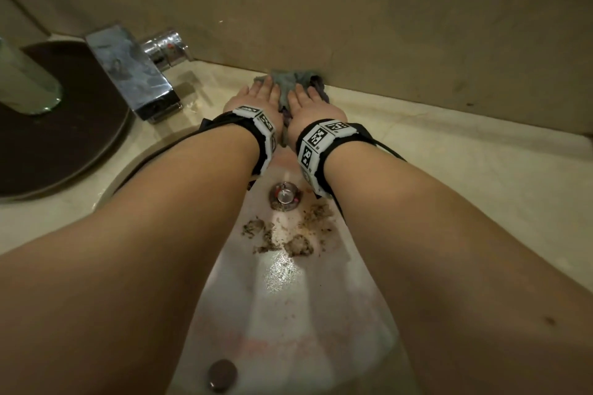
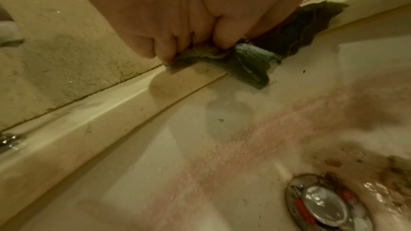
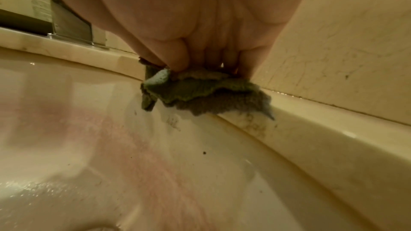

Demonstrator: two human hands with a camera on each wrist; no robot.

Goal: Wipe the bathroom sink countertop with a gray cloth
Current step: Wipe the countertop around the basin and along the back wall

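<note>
The gray cloth point(image 1: 290, 82) lies bunched on the back strip of the cream countertop point(image 1: 449, 144), against the wall behind the basin. My left hand point(image 1: 264, 90) presses its left part with fingers stretched forward. My right hand point(image 1: 308, 96) presses its right part in the same way. In the left wrist view the left hand's fingertips point(image 2: 166, 53) push the cloth point(image 2: 244, 62) into the ledge. In the right wrist view the right hand's fingertips point(image 3: 177, 64) bear down on the cloth point(image 3: 200, 90), and a fold hangs over the basin's rim.
The white basin point(image 1: 288, 314) below my forearms holds wet brown debris point(image 1: 298, 244) around the metal drain point(image 1: 285, 196). A chrome faucet point(image 1: 128, 74) stands at the left. Beside it, a dark round tray point(image 1: 64, 125) carries a glass point(image 1: 22, 80). The beige wall point(image 1: 385, 26) bounds the back.
</note>
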